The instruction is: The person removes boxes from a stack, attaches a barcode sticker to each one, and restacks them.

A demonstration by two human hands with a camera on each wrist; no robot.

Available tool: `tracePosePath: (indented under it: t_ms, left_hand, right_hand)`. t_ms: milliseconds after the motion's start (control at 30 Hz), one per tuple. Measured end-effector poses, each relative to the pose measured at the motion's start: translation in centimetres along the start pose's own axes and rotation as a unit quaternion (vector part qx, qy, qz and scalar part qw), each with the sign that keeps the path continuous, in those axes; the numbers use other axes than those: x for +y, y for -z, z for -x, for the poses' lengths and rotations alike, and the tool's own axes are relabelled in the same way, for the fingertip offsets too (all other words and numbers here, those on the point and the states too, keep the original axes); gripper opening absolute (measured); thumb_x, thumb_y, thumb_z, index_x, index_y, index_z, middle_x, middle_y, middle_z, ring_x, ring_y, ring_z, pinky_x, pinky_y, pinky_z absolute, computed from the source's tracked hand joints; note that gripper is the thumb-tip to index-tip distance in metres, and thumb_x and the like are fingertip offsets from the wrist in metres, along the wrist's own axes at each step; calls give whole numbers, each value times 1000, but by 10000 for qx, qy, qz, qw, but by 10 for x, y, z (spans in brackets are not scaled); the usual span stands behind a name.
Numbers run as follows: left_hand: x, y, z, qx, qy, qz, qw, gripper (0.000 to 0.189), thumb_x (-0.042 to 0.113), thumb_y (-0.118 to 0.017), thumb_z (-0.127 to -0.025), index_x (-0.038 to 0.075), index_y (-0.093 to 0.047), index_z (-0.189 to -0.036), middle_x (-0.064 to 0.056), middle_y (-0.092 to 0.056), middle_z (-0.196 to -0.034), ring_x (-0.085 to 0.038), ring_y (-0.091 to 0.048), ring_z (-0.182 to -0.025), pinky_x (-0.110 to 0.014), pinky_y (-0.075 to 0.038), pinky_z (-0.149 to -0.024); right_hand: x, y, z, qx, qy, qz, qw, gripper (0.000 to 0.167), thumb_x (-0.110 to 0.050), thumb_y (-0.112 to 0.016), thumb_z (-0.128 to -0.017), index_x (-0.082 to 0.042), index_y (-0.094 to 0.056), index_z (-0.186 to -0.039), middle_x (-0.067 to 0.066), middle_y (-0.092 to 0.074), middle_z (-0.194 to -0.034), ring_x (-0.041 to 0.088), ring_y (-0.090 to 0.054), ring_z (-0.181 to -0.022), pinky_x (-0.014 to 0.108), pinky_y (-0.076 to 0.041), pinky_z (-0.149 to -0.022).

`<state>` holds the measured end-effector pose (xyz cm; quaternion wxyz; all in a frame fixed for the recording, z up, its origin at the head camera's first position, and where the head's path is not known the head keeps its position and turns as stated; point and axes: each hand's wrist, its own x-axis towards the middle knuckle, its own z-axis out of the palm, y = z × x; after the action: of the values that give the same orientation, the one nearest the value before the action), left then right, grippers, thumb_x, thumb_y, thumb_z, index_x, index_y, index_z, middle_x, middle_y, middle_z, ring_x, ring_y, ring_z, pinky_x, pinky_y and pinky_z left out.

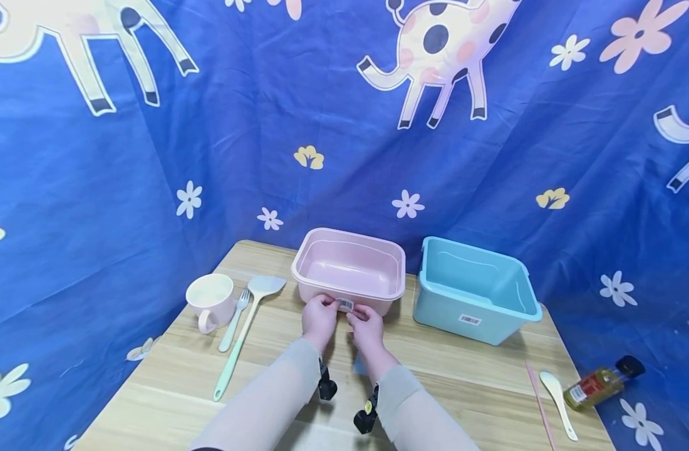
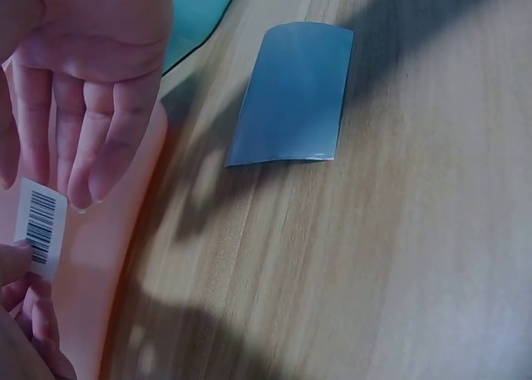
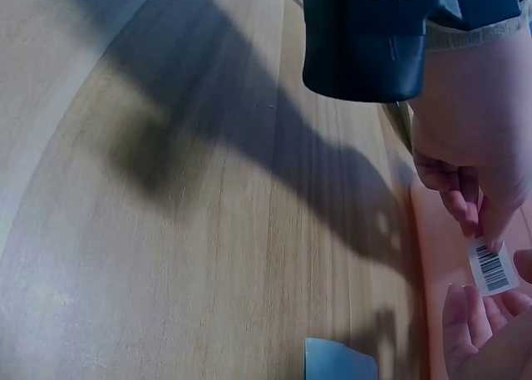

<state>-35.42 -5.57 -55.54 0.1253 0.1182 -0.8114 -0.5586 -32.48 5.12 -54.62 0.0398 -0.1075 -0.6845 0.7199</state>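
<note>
A white barcode label (image 1: 345,305) is at the front wall of the pink plastic basin (image 1: 344,294). My left hand (image 1: 319,321) pinches one end of the label between thumb and fingers, clearest in the right wrist view, where the label (image 3: 491,268) tilts off the hand's fingertips. Close to the label's other end is my right hand (image 1: 368,330). In the left wrist view the right hand's fingers (image 2: 112,130) are fairly straight, their tips by the label's edge and against the basin. How firmly the label still sticks to the wall cannot be seen.
A blue flat piece (image 2: 291,93) lies on the wooden table. A teal bin (image 1: 474,300) stands right of the basin. At left are a mug (image 1: 210,297), fork (image 1: 234,322) and spatula (image 1: 245,332); at right, a pink stick (image 1: 540,404), spoon (image 1: 559,404) and bottle (image 1: 598,385).
</note>
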Motion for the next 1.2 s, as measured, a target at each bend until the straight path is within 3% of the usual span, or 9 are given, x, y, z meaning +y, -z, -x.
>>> tracePosePath:
  t_ms: [300,600,833,1200]
  left_hand:
    - [1,-1,0,-15,-49,-34,10000,12,18,-74,-87,10,-71,-78,0,-68,-77,-25,-62,-79,-41,-47,-80]
    - [2,1,1,-26,-190,-32,9998,12,19,-73,-88,9,-72,-81,1,-69,-78,-24,-63,-81,-41,-47,-80]
    - [1,1,0,-17,-264,-175,9995,12,19,-73,-88,9,-72,-81,0,-69,-78,-25,-63,-80,-42,-47,-79]
    - [0,1,-4,-109,-261,-203,9994,12,19,-73,-88,10,-72,-80,1,-68,-77,-24,-63,-79,-42,-48,-79]
  right_hand:
    - [-1,1,-1,-23,52,19,10000,31,8,-63,-89,13,-58,-119,27,-64,-114,13,-61,-76,20,-44,-50]
    - [0,1,-2,-37,-13,-25,10000,30,8,-63,-89,12,-59,-118,30,-62,-116,28,-65,-90,27,-49,-55]
    - [1,1,-3,-63,61,65,9999,28,8,-63,-89,12,-60,-116,29,-63,-115,13,-61,-79,27,-49,-55]
    - [1,2,-3,18,74,142,9999,28,7,-64,-89,12,-60,-115,28,-64,-114,19,-63,-81,30,-52,-57]
